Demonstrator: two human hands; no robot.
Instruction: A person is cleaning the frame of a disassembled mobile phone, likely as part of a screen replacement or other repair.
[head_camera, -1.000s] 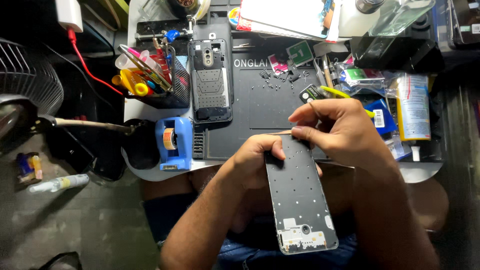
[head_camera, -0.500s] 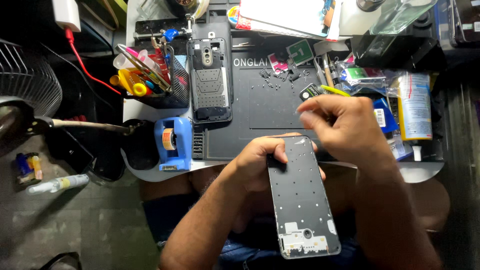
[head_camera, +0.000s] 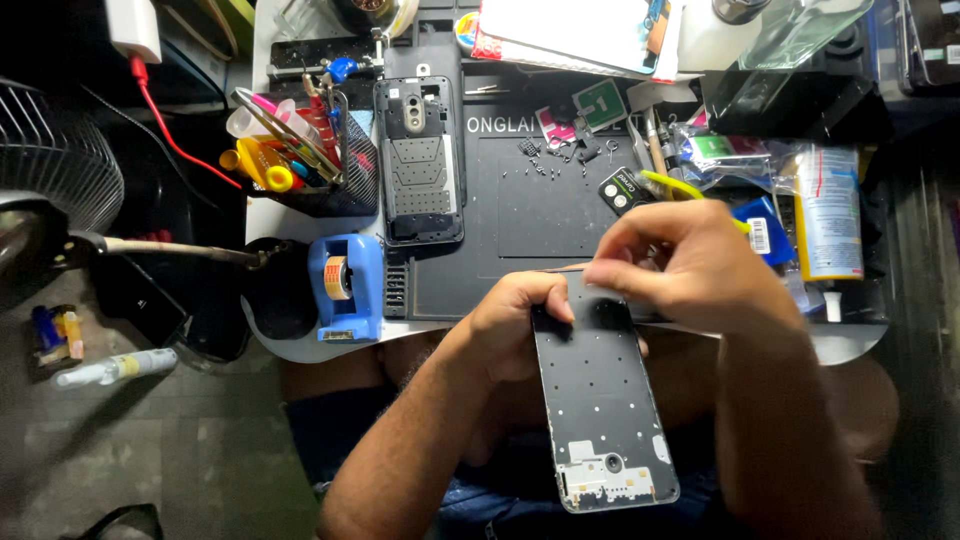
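Phone frame (head_camera: 603, 400) held off the near edge of the tabletop (head_camera: 300, 345), over the lap, long axis running away from the body and leaning slightly left at the far end; camera cutout at the near end. Left hand (head_camera: 520, 325) closed around the frame's far-left corner, thumb across its face. Right hand (head_camera: 690, 265) directly above the far end, fingertips pinched together at the top edge; nearer to that edge than the left, which merely steadies. Whether anything small sits in the pinch: cannot tell, blurred by motion. Far edge of the frame hidden under both hands. On the black mat (head_camera: 530, 240) beyond, an opened phone (head_camera: 418, 160) lying parallel, loose screws (head_camera: 550, 160) well apart from both hands.
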